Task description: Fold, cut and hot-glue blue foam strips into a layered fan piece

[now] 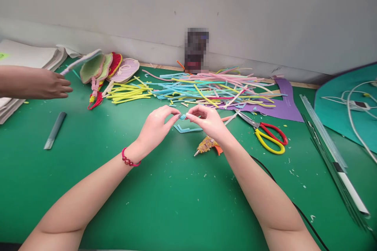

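Note:
Between my two hands, above the green table, is a small light-blue piece (pixel 183 117) that looks like curled pipe cleaner. My left hand (pixel 160 122), with a red beaded bracelet at its wrist, pinches one side of it. The fingertips of my right hand (pixel 206 120) pinch the other side. Just below lie bent light-blue strips (pixel 188 130) on the table. A glue gun (pixel 206 145), crusted with yellowish glue, rests partly behind my right wrist. Scissors (pixel 265 131) with red and yellow handles lie to the right of that hand.
Many coloured pipe cleaners (pixel 206 88) are heaped at the back. Fan-shaped pieces (pixel 108 64) lie left of them, near another person's hand (pixel 50 83). Clear glue sticks (pixel 324 133) lie at right beside a teal mat (pixel 338 115). A grey stick (pixel 55 130) lies at left.

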